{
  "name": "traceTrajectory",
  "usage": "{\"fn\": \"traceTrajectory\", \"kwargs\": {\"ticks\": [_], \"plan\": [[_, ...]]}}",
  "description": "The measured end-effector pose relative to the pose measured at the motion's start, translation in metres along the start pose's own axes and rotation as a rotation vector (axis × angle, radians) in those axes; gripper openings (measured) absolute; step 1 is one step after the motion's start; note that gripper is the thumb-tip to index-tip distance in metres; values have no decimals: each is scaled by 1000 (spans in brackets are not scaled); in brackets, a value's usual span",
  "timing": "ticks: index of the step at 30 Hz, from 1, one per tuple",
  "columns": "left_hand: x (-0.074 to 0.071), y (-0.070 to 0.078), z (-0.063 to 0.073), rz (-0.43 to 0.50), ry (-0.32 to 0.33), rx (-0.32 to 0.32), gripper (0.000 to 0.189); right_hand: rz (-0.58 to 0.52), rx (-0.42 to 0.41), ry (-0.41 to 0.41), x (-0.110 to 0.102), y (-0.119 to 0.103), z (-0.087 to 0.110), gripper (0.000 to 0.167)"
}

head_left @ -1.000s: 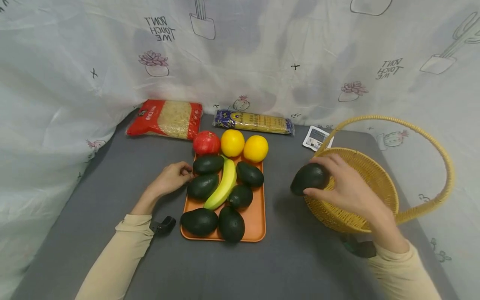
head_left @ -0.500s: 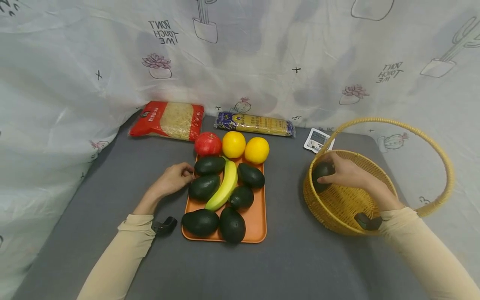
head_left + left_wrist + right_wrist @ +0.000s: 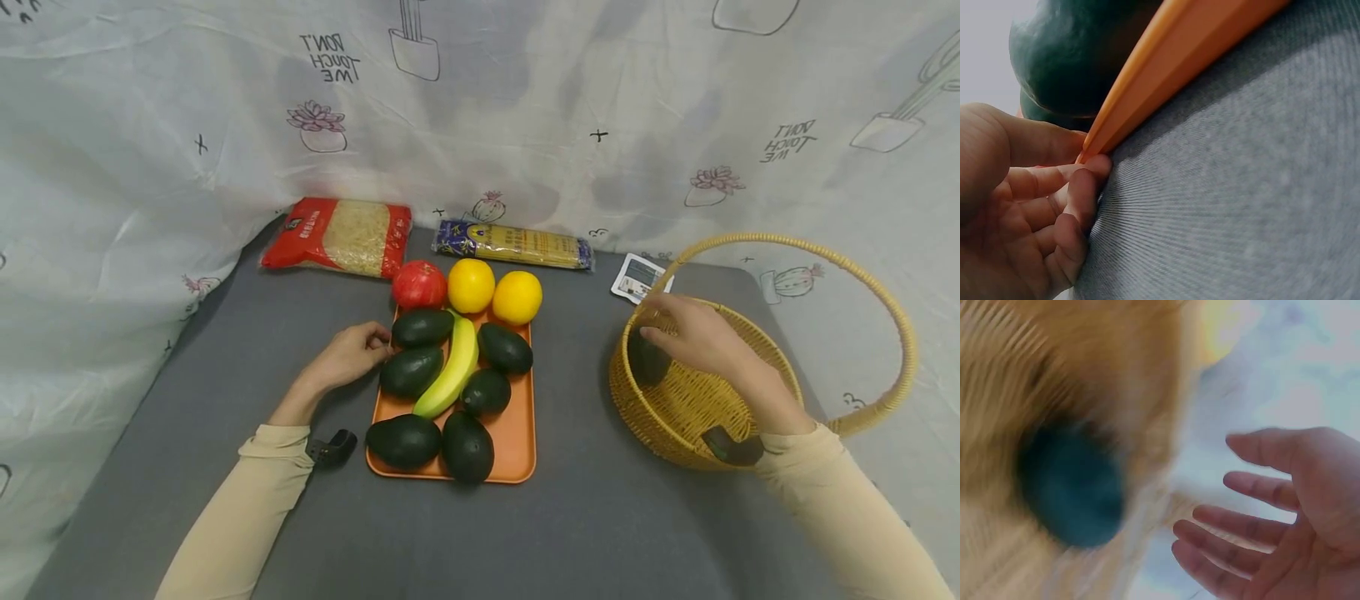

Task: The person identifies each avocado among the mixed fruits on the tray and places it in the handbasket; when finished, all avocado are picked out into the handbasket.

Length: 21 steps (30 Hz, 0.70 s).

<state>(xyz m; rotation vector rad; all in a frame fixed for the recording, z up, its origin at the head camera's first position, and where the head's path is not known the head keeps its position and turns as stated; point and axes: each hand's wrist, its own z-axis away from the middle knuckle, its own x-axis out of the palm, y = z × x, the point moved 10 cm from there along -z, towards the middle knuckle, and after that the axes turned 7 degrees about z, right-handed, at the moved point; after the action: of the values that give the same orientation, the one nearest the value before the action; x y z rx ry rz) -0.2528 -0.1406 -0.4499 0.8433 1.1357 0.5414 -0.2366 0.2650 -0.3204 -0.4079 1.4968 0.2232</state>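
Note:
My left hand pinches the left rim of an orange tray, thumb above and index finger below in the left wrist view. On the tray lie several dark green avocados around a yellow banana. A red pomegranate and two yellow oranges sit along its far end. To the right, a single avocado rests inside a wicker basket against its left wall. Over the basket, my right hand is apart from that avocado, its fingers spread and holding nothing in the right wrist view.
Behind the tray lie a red bag of grain and a blue-and-yellow pack of noodles. A small white card is just behind the basket. The basket's tall handle arches over its right side.
My right hand carried the avocado from beside the basket into it, let go and lifted slightly away. The left hand has stayed at the tray's rim.

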Motion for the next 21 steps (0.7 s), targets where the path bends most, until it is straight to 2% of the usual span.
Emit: {"fn": "traceTrajectory", "kwargs": {"ticks": [4,7,9,12,14,18,21], "plan": [[1,-1,-1,0,-3,4,31,-5,-83,211,-23,-64,15,37],[-1,0,-2,1,1,8,31,-22,-177,349,-24,-112,31,41],[-2,1,-2,-3,6,11,31,-43,-243,404,-16,-138,39,45],[-2,2,-3,-8,8,19,32,-72,-339,418,5,-166,41,50],[-1,3,-2,-8,9,21,32,-89,-385,390,23,-177,37,54],[0,1,-1,-11,12,18,32,-106,-440,303,55,-192,26,66],[0,0,0,-15,16,19,31,-108,-469,262,71,-198,18,73]]}}
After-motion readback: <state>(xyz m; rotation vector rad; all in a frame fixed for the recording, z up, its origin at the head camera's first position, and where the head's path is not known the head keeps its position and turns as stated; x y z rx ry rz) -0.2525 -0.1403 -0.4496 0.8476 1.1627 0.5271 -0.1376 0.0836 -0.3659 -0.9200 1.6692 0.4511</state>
